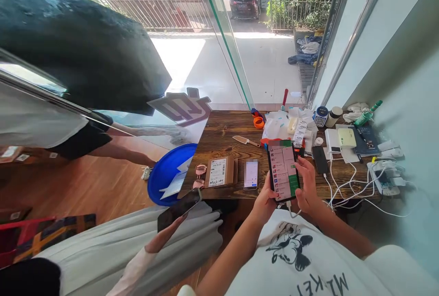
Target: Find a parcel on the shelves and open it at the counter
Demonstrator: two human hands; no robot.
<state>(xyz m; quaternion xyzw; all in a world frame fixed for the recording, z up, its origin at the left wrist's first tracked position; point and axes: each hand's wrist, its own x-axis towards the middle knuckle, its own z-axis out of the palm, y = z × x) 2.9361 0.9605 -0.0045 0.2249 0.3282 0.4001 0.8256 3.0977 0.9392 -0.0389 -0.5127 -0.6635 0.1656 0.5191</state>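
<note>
A large dark-framed smartphone (pixel 281 171) is held above the table's front edge, its lit screen showing a list and a green panel. My left hand (pixel 265 201) grips its lower left side, the thumb lying at the screen's edge. On its right side my right hand (pixel 307 184) is closed around the edge, with fingers partly hidden. A white charging cable (pixel 290 207) runs into the phone's bottom. Left of it, a second phone (pixel 251 174) with a lit screen lies flat on the table. Beside that sits a small cardboard box (pixel 218 171) with a label.
On the wooden table (pixel 222 126) lie a knife (pixel 245 141), sunglasses (pixel 200 177), an orange tape roll (pixel 259 122), a black phone (pixel 320 159) and a power strip (pixel 386 181) with tangled cables. A blue bin (pixel 163 177) stands left. Another person's hand holds a phone (pixel 178 208) nearby.
</note>
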